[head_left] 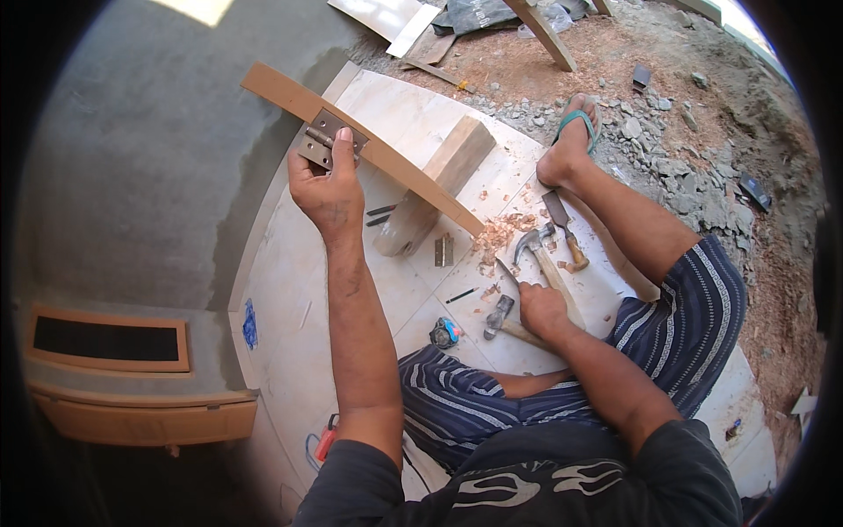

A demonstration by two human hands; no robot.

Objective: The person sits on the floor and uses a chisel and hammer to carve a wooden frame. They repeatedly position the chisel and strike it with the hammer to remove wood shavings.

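My left hand [329,180] presses a metal hinge [320,140] against a long wooden board [413,176], thumb on top. The board lies across a thick timber block [457,158]. My right hand [549,307] grips a narrow chisel [511,274], blade pointing up-left. Beside it lie a claw hammer [544,255], another hammer [505,321] and a wide chisel with a wooden handle [566,237]. A second hinge [443,250], a pencil [461,295] and wood shavings [502,230] are on the tiled floor [281,263].
My legs surround the tools, sandalled foot [571,145] at right. Rubble [667,132] and a wooden leg [549,39] lie beyond. A grey wall [149,158] and wooden panels [140,413] are at left. A dark-and-blue bundle [443,332] and red object [325,437] sit nearby.
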